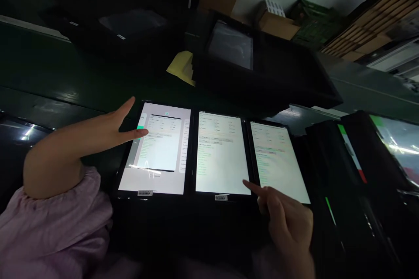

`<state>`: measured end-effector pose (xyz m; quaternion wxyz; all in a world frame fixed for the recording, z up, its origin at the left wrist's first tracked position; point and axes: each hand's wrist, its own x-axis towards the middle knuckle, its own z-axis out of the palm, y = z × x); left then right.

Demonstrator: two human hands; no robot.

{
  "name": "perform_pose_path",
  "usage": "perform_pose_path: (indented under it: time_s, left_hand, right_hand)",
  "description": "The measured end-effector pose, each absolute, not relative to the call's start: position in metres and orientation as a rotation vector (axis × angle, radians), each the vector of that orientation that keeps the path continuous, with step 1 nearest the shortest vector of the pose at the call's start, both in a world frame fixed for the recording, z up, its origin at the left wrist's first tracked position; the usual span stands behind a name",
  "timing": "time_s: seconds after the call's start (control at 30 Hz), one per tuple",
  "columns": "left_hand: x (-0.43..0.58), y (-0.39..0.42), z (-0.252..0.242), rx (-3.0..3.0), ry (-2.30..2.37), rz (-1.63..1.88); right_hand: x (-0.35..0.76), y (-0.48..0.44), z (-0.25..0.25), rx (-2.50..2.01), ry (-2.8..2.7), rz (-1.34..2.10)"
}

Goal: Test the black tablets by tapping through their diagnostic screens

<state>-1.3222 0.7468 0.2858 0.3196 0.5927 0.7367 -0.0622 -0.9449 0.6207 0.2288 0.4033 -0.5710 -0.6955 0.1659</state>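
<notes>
Along the dark green desk, hands apart, nothing held: left hand at the leftmost black-framed tablet, its panel open, right hand pointing at the middle tablet.

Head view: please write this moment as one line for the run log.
left hand: fingertips at left tablet | right hand: index finger at middle tablet | beside: right tablet

Tablet screens, txt too small, barcode stickers illegible
</notes>
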Motion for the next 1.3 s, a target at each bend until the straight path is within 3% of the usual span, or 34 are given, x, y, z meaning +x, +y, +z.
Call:
perform_pose_path:
  time_s: [0.2, 0.4, 0.63, 0.83, 0.97, 1.07, 1.3]
  left_hand:
    - [-1.317, 0.744, 0.285, 1.475, 2.011, -0.12]
    - [-1.304, 0.731, 0.278, 1.44, 2.008, -0.113]
    - [-1.305, 0.67, 0.255, 1.211, 1.938, 0.286]
    - [-1.303, 0.63, 0.242, 1.235, 1.931, 0.192]
    - [-1.289, 0.632, 0.249, 1.293, 1.9, 0.103]
    - [-1.278, 0.641, 0.248, 1.295, 1.985, 0.236]
    - [-1.275, 0.653, 0.245, 1.084, 2.073, 0.641]
  right_hand:
    - [-0.933, 0.606, 0.189, -1.27, -1.578, 0.052]
    - [-0.92, 0.613, 0.184, -1.272, -1.665, 0.028]
    - [-0.927, 0.613, 0.188, -1.279, -2.005, 0.064]
    - [-0.936, 0.612, 0.189, -1.311, -2.13, 0.067]
    - [-0.915, 0.612, 0.194, -1.415, -1.811, -0.066]
    - [-0.889, 0.606, 0.198, -1.498, -1.591, -0.112]
    - [-0.863, 0.599, 0.187, -1.553, -1.663, -0.241]
